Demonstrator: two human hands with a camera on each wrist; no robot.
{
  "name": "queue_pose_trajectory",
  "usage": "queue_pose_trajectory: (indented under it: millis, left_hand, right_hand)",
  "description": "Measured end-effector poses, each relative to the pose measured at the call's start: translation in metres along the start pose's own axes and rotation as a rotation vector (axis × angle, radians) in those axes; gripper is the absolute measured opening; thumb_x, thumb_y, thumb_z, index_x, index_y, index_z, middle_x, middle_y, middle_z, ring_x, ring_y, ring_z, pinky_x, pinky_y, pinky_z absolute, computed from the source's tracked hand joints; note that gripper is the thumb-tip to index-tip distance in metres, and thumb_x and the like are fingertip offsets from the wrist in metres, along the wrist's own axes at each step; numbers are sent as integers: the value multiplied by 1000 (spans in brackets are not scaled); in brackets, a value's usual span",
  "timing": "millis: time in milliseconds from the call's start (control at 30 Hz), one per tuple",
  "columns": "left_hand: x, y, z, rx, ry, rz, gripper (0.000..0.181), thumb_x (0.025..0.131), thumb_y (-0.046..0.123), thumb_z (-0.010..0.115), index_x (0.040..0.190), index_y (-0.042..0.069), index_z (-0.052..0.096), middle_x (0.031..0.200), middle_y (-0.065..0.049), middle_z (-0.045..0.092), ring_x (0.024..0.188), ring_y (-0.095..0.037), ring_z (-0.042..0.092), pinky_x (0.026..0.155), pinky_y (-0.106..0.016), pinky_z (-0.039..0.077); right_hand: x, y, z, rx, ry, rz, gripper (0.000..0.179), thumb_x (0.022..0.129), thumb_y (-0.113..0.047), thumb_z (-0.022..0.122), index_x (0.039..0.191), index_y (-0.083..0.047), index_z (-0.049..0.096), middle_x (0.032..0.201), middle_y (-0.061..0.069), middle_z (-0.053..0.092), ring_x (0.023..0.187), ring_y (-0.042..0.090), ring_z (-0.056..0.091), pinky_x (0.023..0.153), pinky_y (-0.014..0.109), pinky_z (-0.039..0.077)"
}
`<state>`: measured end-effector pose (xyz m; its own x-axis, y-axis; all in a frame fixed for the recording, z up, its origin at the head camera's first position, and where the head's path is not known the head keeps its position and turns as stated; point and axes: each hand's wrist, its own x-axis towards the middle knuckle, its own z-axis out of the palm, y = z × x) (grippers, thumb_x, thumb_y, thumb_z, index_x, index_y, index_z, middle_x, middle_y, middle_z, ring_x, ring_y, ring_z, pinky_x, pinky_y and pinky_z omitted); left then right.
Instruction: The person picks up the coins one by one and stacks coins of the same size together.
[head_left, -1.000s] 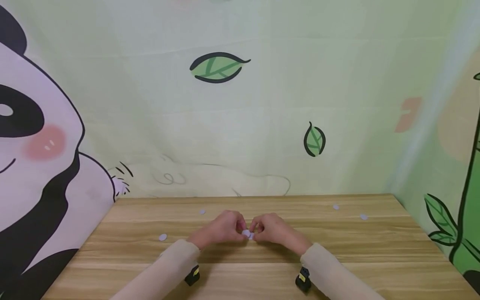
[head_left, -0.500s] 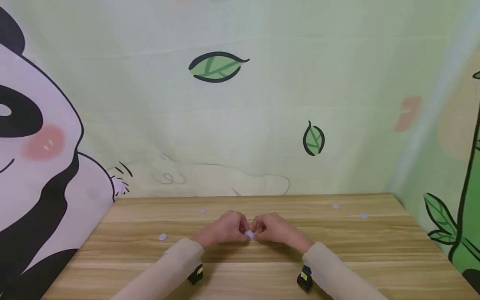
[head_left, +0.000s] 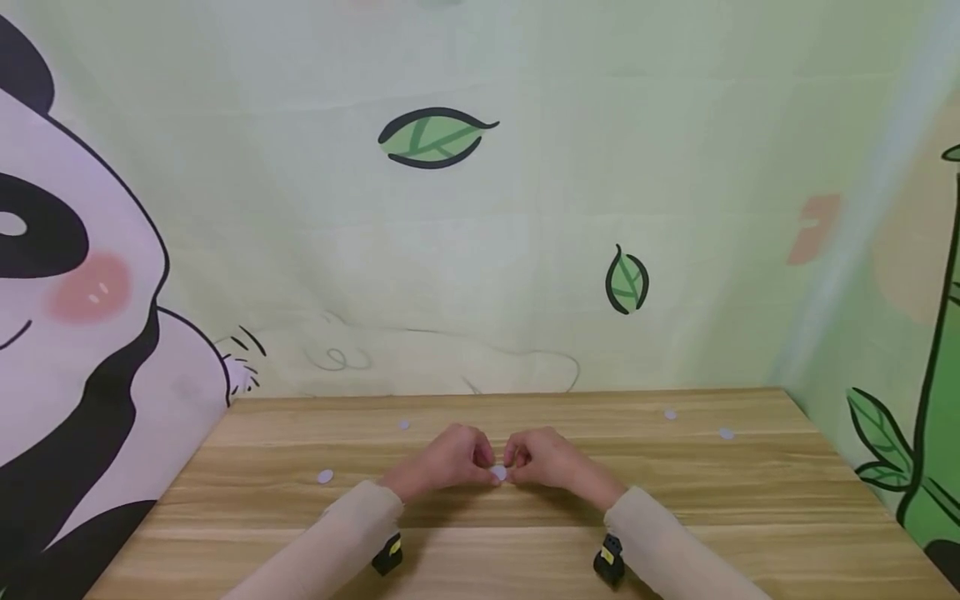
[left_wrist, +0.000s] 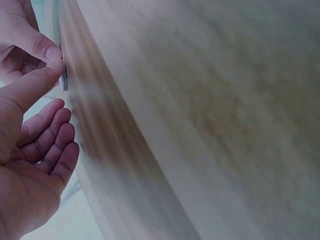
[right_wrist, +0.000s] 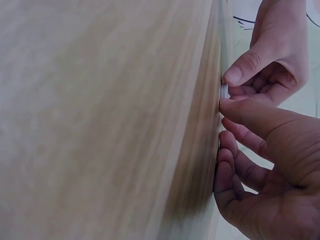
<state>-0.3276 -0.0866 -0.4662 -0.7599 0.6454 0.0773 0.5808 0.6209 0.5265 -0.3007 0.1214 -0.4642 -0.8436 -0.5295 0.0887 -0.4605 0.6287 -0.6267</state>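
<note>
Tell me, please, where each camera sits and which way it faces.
Head: on the head, facing forward and down at table and backdrop; left hand, right hand, sleeves show.
Left wrist: on that wrist, facing along the table; left hand nearer, right beyond.
Right wrist: on that wrist, facing along the table; right hand nearer, left beyond.
Both wrist views share the white disc, edge-on.

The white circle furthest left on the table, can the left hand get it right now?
Probably yes: nothing covers the leftmost circle, out beside the left sleeve on the table. But the left hand is busy at the middle circle, so it might have to let go first.
</note>
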Motion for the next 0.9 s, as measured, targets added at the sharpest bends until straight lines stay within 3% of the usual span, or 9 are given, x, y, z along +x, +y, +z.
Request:
queue_pose_trajectory:
  millis: [500,900]
  left_hand:
    - [-2,4,0,26,1,33,17,80,17,88,81,8,73,73,4,69,67,-1,55,61,-19,48]
    - [-3,3,0,-4,-1,50,17,79,14,89,82,6,74,73,3,68,66,-1,55,61,-18,47]
  right_hand:
    - [0,-1,-1,-7,-3,-16,12,84,-4,78,91,-6,68,70,-4,60,64,7,51,60,23,41]
    - [0,-1,-2,-1,-16,-30,12,83,-3,78,90,-6,69,70,-4,59,64,6,50,59,22,40]
